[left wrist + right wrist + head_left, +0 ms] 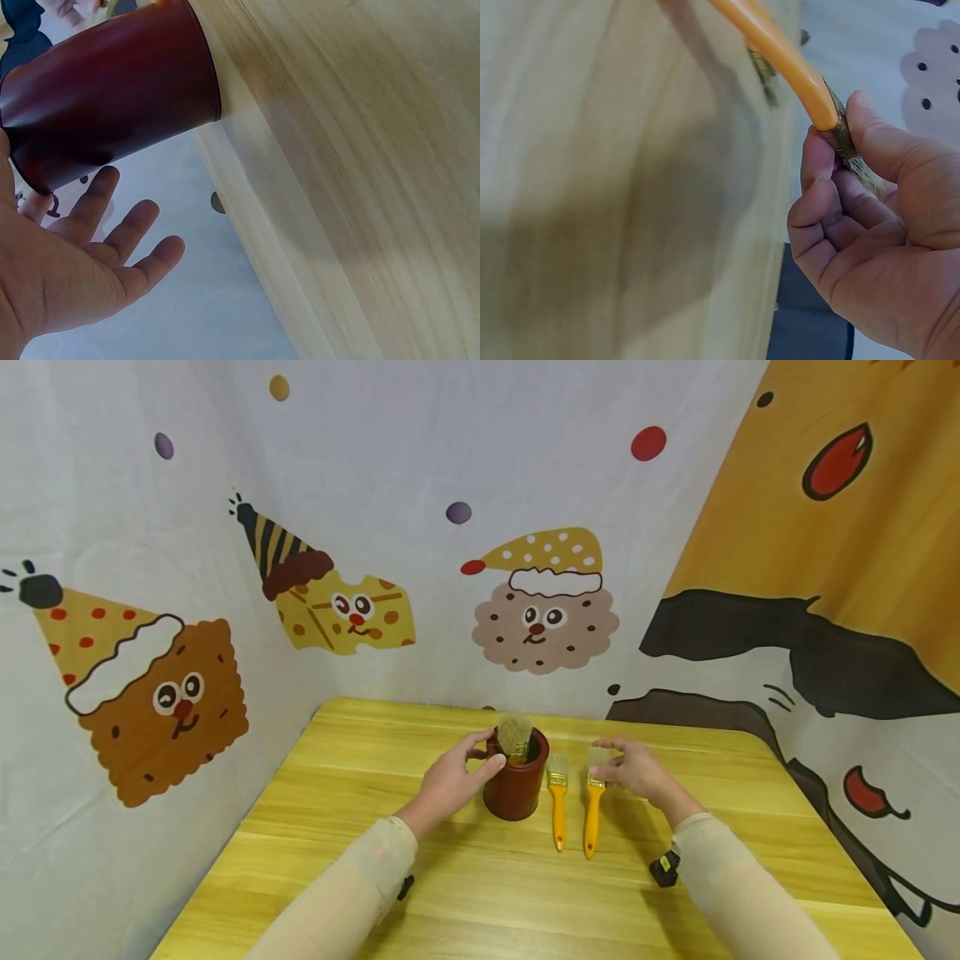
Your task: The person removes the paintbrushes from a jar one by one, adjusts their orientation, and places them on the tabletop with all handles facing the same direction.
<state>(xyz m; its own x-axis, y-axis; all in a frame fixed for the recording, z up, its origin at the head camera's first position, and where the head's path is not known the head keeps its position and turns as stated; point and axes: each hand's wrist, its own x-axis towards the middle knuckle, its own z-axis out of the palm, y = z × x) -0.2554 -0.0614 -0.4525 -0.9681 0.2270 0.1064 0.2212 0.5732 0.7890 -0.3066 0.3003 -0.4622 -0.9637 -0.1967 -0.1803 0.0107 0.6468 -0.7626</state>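
On the yellow wooden table [360,827], near its far edge, stands a dark red cup [515,785] with a bristle brush [516,735] upright inside it. Just right of the cup lie two orange-handled paintbrushes, side by side and nearly parallel, long axes running from the far side toward the person, bristles at the far end: the near-cup brush [557,806] and the outer brush [592,814].

Left hand [453,781] sits at the cup's left flank; the wrist view shows its fingers [124,232] spread and straight, close beside the cup wall, contact not certain.

Right hand [637,771] is at the bristle end of the outer brush. The right wrist view shows thumb and curled fingers [821,217] pinching the metal ferrule, with the orange handle extending away from the palm.

Judgement: the right hand is the nearer to both loose brushes, and the cup lies to its left, past the near-cup brush.
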